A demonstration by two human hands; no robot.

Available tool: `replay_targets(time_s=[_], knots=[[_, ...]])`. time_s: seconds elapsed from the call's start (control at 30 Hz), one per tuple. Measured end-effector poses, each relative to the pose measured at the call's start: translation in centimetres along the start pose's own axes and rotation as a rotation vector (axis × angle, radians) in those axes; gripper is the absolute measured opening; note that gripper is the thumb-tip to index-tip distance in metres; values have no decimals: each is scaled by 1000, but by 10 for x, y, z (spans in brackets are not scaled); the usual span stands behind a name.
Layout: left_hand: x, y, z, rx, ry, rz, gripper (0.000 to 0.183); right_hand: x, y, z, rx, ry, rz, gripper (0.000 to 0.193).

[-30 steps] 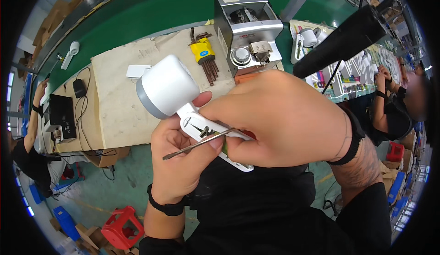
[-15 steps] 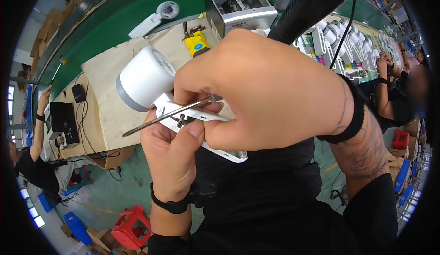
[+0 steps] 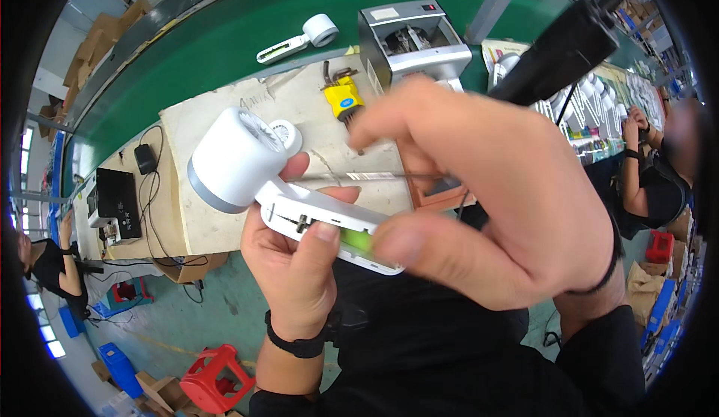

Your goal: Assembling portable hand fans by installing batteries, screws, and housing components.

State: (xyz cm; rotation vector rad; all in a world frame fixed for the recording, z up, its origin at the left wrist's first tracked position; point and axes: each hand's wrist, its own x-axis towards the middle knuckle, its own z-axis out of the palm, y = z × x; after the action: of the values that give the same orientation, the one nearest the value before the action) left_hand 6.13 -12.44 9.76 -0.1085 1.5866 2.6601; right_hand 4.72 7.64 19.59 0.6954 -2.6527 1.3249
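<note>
My left hand (image 3: 299,267) is closed around the handle of a white handheld fan (image 3: 232,158). The handle's open side faces up, showing a small dark metal part near the thumb and a bright green cylinder (image 3: 356,242), likely a battery. My right hand (image 3: 494,200), blurred by motion, curls around a thin metal rod-like tool (image 3: 367,176); its kind is not clear. The right thumb is at the handle's far end, over part of the green cylinder. Behind the fan head a round white slotted part (image 3: 286,136) shows, partly hidden.
A yellow-bodied tool (image 3: 344,98) lies on the pale work sheet (image 3: 202,125), near a silver-grey machine (image 3: 416,42). Another white fan (image 3: 318,31) lies on the green belt. A black tool (image 3: 558,53) hangs at upper right. A brown tray (image 3: 431,196) sits behind my right hand.
My right hand has moved right, away from the fan head, and the metal tool has swung nearly level. The green cylinder now shows in the handle. The view has shifted slightly.
</note>
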Motion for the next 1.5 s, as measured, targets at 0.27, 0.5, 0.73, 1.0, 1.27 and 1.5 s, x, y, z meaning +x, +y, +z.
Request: replay_targets(time_s=[0.27, 0.5, 0.73, 1.0, 1.27, 1.5], knots=[[2, -3, 6, 71, -66, 45, 58, -14, -4, 8, -429, 63, -212, 27], [1, -1, 9, 153, -45, 83, 57, -13, -11, 2, -390, 57, -179, 25], [-3, 1, 15, 183, -13, 172, 60, -13, -14, 1, -253, -43, 14, 10], [-4, -3, 14, 260, 51, 262, 62, -16, -10, 7, -78, -31, 70, 5], [-3, -7, 12, 433, 108, 346, 62, -27, -28, 26, -462, -5, -24, 18], [-1, -20, 1, 463, 71, 303, 60, -31, 3, 40, -290, 13, -7, 17]])
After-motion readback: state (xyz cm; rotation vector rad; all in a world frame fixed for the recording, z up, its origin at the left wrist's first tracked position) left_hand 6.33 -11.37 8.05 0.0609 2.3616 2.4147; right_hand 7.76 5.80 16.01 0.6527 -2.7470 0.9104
